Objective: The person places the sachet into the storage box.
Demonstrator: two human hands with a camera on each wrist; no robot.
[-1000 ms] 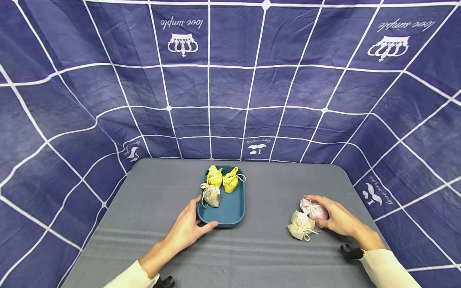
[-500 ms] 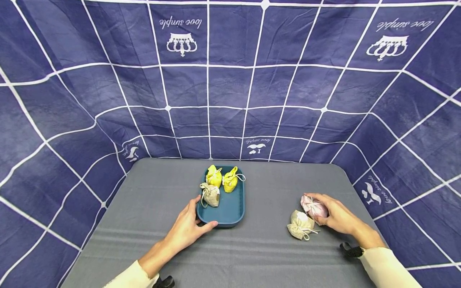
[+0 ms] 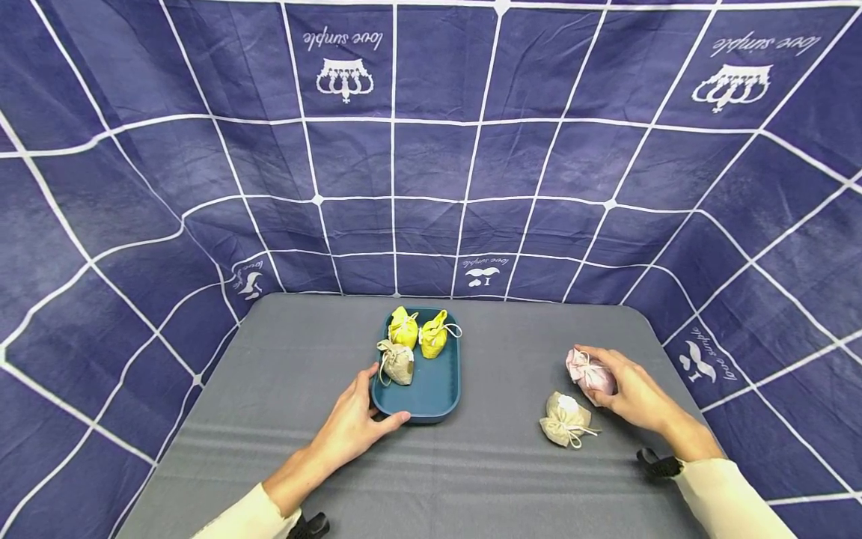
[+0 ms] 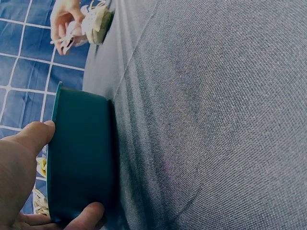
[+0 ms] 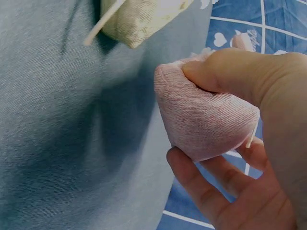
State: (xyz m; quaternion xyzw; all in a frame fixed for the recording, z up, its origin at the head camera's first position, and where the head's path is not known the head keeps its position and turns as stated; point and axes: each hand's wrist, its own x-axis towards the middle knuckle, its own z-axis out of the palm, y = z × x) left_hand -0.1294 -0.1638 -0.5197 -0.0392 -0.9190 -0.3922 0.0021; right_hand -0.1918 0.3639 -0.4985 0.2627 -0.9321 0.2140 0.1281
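A right hand (image 3: 633, 393) pinches a small pink cloth drawstring pouch (image 3: 587, 372); a left hand (image 3: 353, 415) grips a dark-blue rounded rectangular tray (image 3: 431, 397).
The right thumb and fingers clamp the pouch from opposite sides, near a beige cloth pouch (image 3: 563, 421) on the gray table (image 3: 498, 479); the left ones hold the tray's near-left corner, with two yellow cloth pouches (image 3: 434, 337) inside.

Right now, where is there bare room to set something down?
Free: gray table between blue tray and beige pouch; tray's near right floor. Crowded: the tray's far and left parts, with yellow pouches and tan pouch; around the right hand and pink pouch.
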